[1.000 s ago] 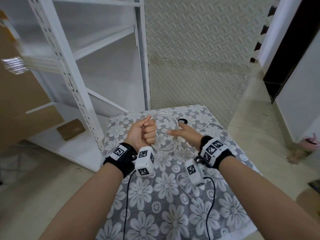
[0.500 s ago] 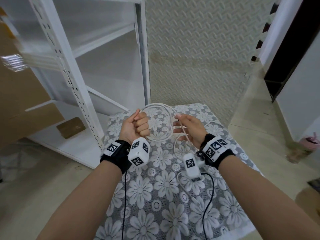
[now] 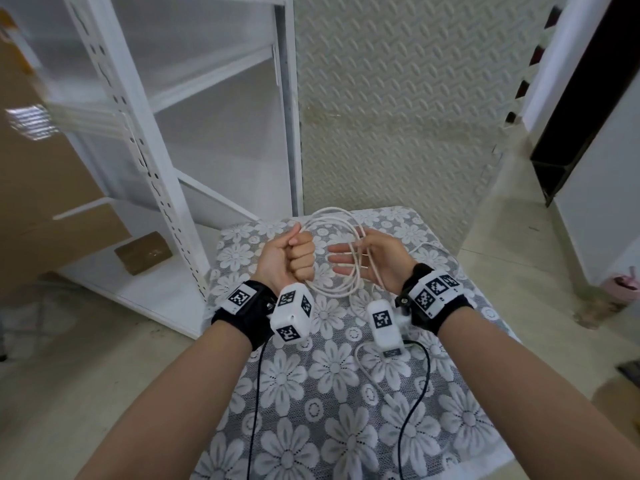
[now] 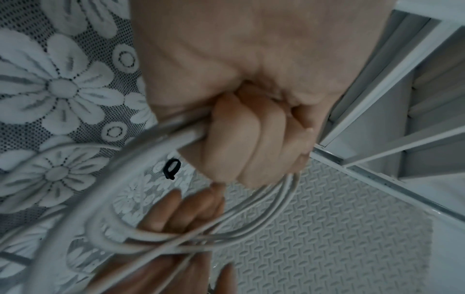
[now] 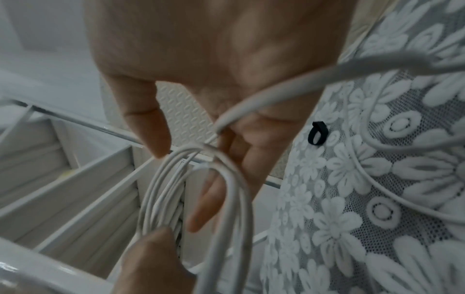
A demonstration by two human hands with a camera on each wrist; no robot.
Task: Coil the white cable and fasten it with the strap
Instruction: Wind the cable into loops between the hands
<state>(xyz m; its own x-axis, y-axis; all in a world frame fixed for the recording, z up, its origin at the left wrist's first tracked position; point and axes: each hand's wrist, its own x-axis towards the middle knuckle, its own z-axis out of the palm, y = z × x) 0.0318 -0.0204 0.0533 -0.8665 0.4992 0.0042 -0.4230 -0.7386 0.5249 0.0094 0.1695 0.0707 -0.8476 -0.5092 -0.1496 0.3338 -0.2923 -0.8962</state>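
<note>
My left hand (image 3: 294, 258) is a closed fist round one side of the coiled white cable (image 3: 332, 292), held above the floral tablecloth (image 3: 311, 427). My right hand (image 3: 367, 261) faces it with straight fingers, and the coil's other side lies across its palm. The left wrist view shows the fist (image 4: 251, 149) gripping several strands of cable (image 4: 176, 238). In the right wrist view the loops (image 5: 163, 189) pass between thumb and straight fingers (image 5: 226, 179). Loose cable trails over the table to its plug end (image 3: 391, 398). The black strap (image 5: 316, 133) (image 4: 172, 169) lies looped on the cloth beyond the hands.
White metal shelving (image 3: 166, 174) stands to the left, with a cardboard box (image 3: 143, 252) on its low shelf. A diamond-patterned wall panel (image 3: 398, 116) is behind the small table. Black camera wires (image 3: 256, 393) hang from both wrists over the cloth.
Both hands have risen off the table with the coil. The right hand, which was pointing on the cloth, now has cable loops across its palm beside the left fist.
</note>
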